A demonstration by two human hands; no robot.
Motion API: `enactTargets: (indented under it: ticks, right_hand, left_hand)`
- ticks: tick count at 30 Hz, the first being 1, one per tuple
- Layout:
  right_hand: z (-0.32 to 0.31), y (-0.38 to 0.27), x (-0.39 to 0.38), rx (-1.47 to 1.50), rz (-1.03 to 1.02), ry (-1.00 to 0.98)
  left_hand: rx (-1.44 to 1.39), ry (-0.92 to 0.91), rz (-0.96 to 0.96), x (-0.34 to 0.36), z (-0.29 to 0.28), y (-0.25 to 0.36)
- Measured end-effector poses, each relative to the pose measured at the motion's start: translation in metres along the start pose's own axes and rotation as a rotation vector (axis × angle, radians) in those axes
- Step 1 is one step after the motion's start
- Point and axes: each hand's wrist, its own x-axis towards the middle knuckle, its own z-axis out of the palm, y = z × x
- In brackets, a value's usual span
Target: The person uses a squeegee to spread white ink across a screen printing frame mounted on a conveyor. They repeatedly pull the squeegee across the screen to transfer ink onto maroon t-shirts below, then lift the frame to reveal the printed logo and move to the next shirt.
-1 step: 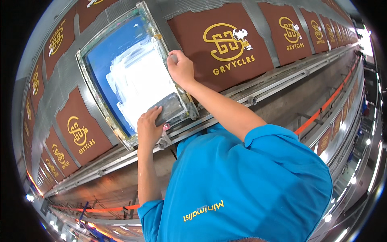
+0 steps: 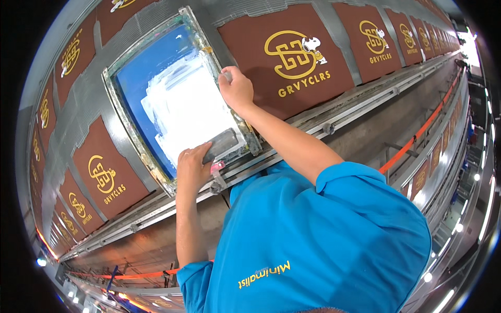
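Note:
A screen-printing frame (image 2: 110, 88) with a blue mesh (image 2: 136, 78) lies in front of me, a broad patch of white ink (image 2: 190, 99) spread over it. Along the near end of the mesh lies a grey squeegee (image 2: 223, 145). My left hand (image 2: 192, 166) grips the squeegee's left end, fingers over its top. At the frame's right side, my right hand (image 2: 237, 91) is closed round a small grey grip (image 2: 228, 76). What lies under the frame is hidden.
Brown fabric panels (image 2: 284, 57) with yellow and white prints line the grey table on both sides. A metal rail (image 2: 360, 112) with small stops runs along the near edge. A pink-tipped clamp piece (image 2: 217, 168) sits below the frame. Orange strips (image 2: 412, 146) run beyond the aisle.
The frame has shifted slightly right and toward me, and my right hand has moved with it. The squeegee is a little lower and tilted differently, still in my left hand.

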Motion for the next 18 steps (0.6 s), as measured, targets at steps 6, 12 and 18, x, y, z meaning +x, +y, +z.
enactTargets:
  ticks: [6,12,18]
  right_hand:
    - [0.131,-0.092,-0.052,0.184,0.007,-0.015]
    - [0.160,-0.142,-0.105,0.260,0.124,-0.165]
    - [0.174,-0.164,-0.089,0.211,-0.387,0.101]
  left_hand:
    - [0.380,-0.133,0.011,0.017,-0.210,-0.071]
    - [0.573,-0.128,-0.116,0.065,-0.308,-0.101]
    - [0.671,-0.173,-0.296,0.069,-0.323,-0.122]
